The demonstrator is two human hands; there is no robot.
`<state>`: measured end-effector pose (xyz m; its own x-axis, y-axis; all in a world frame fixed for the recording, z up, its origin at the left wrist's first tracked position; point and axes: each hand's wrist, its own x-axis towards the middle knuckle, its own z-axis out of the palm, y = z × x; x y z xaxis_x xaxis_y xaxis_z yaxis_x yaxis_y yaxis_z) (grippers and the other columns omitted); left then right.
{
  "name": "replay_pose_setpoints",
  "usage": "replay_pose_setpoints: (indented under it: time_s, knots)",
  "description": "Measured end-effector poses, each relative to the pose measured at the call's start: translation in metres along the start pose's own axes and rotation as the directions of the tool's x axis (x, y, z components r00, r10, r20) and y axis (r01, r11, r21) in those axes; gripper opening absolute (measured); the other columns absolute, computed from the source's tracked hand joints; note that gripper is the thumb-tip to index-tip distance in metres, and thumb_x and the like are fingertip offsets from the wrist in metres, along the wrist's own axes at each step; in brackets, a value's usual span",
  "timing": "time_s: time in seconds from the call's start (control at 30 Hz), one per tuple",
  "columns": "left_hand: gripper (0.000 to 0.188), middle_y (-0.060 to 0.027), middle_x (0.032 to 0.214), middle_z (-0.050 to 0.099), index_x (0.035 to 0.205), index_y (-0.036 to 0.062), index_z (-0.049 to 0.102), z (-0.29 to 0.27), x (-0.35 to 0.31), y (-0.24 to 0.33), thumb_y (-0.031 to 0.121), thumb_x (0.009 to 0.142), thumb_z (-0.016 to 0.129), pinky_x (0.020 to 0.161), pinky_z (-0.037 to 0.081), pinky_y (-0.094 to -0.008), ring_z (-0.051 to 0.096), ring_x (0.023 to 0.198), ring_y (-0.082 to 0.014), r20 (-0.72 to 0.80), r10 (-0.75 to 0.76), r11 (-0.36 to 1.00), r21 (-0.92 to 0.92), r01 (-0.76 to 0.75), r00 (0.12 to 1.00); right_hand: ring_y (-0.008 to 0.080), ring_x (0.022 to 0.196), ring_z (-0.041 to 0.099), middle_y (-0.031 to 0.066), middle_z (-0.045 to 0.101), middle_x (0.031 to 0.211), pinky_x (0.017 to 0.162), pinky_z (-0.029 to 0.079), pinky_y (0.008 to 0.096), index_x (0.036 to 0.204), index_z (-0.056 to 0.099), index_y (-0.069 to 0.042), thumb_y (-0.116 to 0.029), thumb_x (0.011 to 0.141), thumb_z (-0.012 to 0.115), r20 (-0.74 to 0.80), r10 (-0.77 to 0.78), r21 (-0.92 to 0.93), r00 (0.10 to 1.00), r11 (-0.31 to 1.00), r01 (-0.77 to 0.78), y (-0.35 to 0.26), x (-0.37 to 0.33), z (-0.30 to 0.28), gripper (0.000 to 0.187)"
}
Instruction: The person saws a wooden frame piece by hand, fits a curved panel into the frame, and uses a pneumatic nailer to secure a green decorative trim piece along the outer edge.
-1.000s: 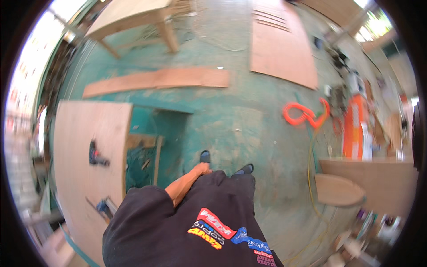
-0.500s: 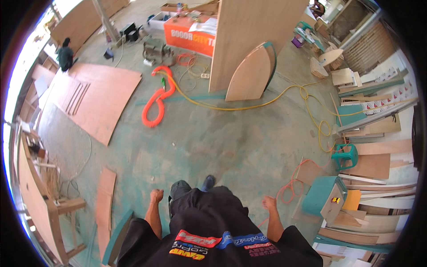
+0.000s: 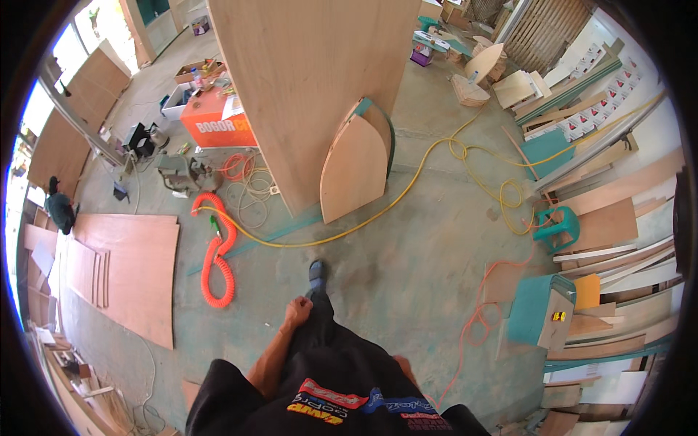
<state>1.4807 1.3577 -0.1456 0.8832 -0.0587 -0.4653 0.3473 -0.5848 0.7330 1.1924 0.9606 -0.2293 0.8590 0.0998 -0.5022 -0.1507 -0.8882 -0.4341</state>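
My left hand point(image 3: 298, 311) hangs beside my dark trouser leg point(image 3: 320, 327), its fingers curled in and nothing visible in them. Only a bit of my right forearm point(image 3: 404, 368) shows at the side of my black shirt; the hand itself is hidden. One sandalled foot point(image 3: 317, 272) is forward on the concrete floor. Ahead stands a tall wooden panel point(image 3: 313, 73), with a pointed arch-shaped board point(image 3: 355, 171) leaning at its lower right. A yellow hose point(image 3: 349, 234) curves across the floor before them and meets a coiled orange air hose point(image 3: 218, 276).
Flat plywood sheets point(image 3: 145, 283) lie at the left, where another person point(image 3: 59, 206) crouches. An air compressor point(image 3: 182, 174) stands near an orange-fronted table point(image 3: 218, 120). On the right are a green stool point(image 3: 557, 229), a teal box point(image 3: 531, 309), stacked boards point(image 3: 618, 341) and an orange cord point(image 3: 480, 320).
I have stepped forward, so the tall panel and arched board are closer. My left hand has swung forward and inward; my right hand has dropped back out of sight.
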Motion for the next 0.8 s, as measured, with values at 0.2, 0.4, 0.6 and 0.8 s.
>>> replay_pose_setpoints:
  time_s: [0.2, 0.4, 0.6, 0.8]
  knots:
    - [0.027, -0.0092, 0.074, 0.072, 0.079, 0.0070, 0.072, -0.059, 0.243, 0.068, 0.030, 0.088, 0.062, 0.062, 0.053, -0.0386, 0.070, 0.070, -0.0217, 0.089, 0.075, 0.992, 0.091, -0.083, 0.993, 0.0272, 0.087, 0.071, 0.0143, 0.073, 0.098, 0.079, 0.055, 0.0398, 0.096, 0.074, -0.005, -0.018, 0.091, 0.055, -0.022, 0.373, 0.471, 0.928, 0.822, -0.319, -0.077, 0.040, -0.083, 0.024]
    - [0.041, -0.0259, 0.091, 0.071, 0.094, 0.0001, 0.072, -0.097, 0.492, 0.193, 0.036, 0.085, 0.054, 0.083, 0.052, -0.0509, 0.068, 0.091, -0.0439, -0.119, 0.259, 0.933, 0.289, -0.216, 0.959, 0.0296, 0.094, 0.070, 0.0155, 0.073, 0.102, 0.083, 0.055, 0.0403, 0.100, 0.075, -0.005, -0.019, 0.092, 0.054, 0.036, 0.515, 0.761, 0.856, 0.541, -0.358, -0.093, 0.168, -0.212, 0.026]
    - [0.060, -0.0251, 0.131, 0.058, 0.128, -0.0021, 0.053, -0.052, 0.571, 0.397, 0.030, 0.081, 0.069, 0.101, 0.047, -0.0488, 0.055, 0.122, -0.0416, -0.266, 0.085, 0.996, 0.043, -0.076, 0.960, 0.0302, 0.102, 0.069, 0.0162, 0.073, 0.105, 0.087, 0.053, 0.0370, 0.106, 0.073, -0.004, -0.022, 0.090, 0.060, -0.135, 0.369, 0.525, 0.920, 0.814, -0.249, -0.023, 0.259, -0.265, 0.028]
    - [0.072, -0.0273, 0.133, 0.055, 0.136, -0.0026, 0.044, -0.042, 0.614, 0.414, 0.034, 0.082, 0.075, 0.102, 0.047, -0.0499, 0.053, 0.126, -0.0415, -0.204, 0.192, 0.904, 0.418, -0.091, 0.960, 0.0237, 0.077, 0.068, 0.0082, 0.070, 0.090, 0.069, 0.056, 0.0388, 0.107, 0.070, -0.006, -0.029, 0.089, 0.066, 0.291, 0.620, 0.773, 0.729, 0.296, -0.560, 0.056, 0.328, -0.345, 0.030]
